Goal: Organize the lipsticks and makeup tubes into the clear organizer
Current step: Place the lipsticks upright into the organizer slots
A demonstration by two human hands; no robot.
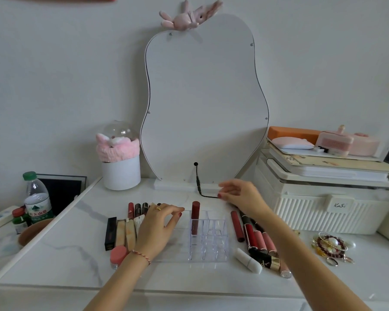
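The clear organizer (208,236) sits mid-surface (72,250), one dark red lipstick (195,217) upright in its back-left slot. Left hand (158,227) rests flat on its left edge — right hand (240,196) hovers behind, loosely curled, empty.

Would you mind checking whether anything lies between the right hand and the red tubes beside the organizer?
Nothing visible does: the right hand hovers above open tabletop, behind the red makeup tubes lying right of the clear plastic organizer.
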